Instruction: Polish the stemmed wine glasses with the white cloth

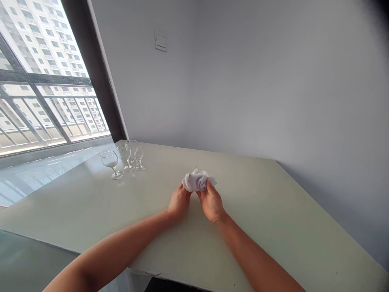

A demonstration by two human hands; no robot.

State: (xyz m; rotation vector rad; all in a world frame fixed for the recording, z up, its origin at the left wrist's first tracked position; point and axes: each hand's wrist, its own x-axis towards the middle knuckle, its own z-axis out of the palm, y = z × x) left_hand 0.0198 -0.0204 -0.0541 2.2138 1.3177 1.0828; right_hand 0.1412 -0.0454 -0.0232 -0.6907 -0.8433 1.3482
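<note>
A light grey cloth (pixel 196 182) is bunched up between my two hands, above the middle of the table. My left hand (pixel 179 201) has its fingers closed on the cloth's left side, partly hidden under it. On the right side, my right hand (pixel 211 201) grips the cloth with the thumb on top. Something clear, like glass, shows at the cloth's far edge, mostly covered, so its shape cannot be made out.
Several clear stemmed glasses, one of them nearest (pixel 109 159), stand upright at the table's far left. The pale table (pixel 258 194) meets grey walls behind and at right. A window (pixel 45 81) is at the left, and a switch (pixel 160 40) is on the wall.
</note>
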